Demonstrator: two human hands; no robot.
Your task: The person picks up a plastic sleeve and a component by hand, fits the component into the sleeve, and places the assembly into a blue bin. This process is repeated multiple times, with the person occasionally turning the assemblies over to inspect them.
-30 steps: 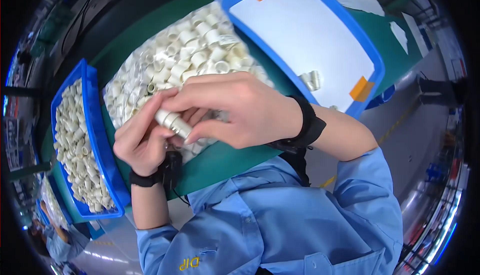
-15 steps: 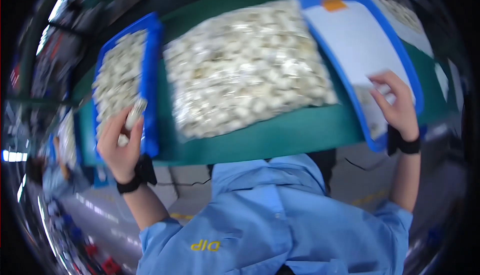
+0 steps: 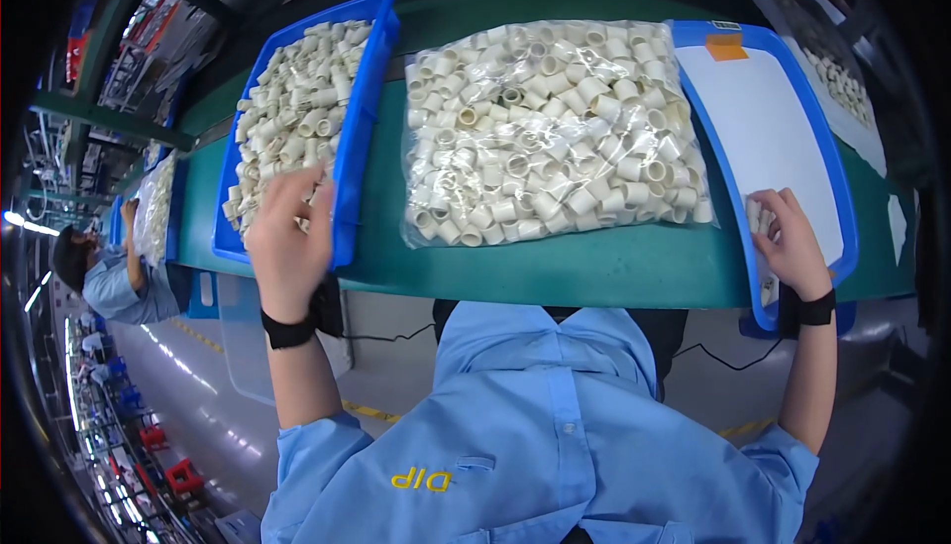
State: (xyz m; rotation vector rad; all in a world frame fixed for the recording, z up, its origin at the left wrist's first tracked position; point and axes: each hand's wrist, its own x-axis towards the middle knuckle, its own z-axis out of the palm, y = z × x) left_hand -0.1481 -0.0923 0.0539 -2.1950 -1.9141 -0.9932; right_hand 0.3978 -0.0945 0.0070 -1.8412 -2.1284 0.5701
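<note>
My left hand (image 3: 290, 235) hangs over the near end of a deep blue bin (image 3: 367, 108) heaped with short white plastic pipe fittings (image 3: 297, 113). Its fingers curl down toward the heap, and their tips are smeared and partly hidden. On the right, my right hand (image 3: 790, 247) is at the left rim of a shallow blue tray (image 3: 842, 197). Between its thumb and fingers are white pipe fittings (image 3: 760, 218), closed in from both sides. White paper (image 3: 738, 108) lines that tray, and another fitting (image 3: 768, 289) lies at its near end.
Between bin and tray lies a large clear bag (image 3: 555, 138) packed with the same fittings on the green table (image 3: 555, 276). Another bag (image 3: 842, 88) is beyond the tray at right. An orange tag (image 3: 726, 47) marks the tray's far end. A co-worker (image 3: 124, 276) sits far left.
The view has shifted, so the table sits farther right. My left hand showed a fitting at its fingertips; now its fingers point down into the bin. My right hand has closed around fittings.
</note>
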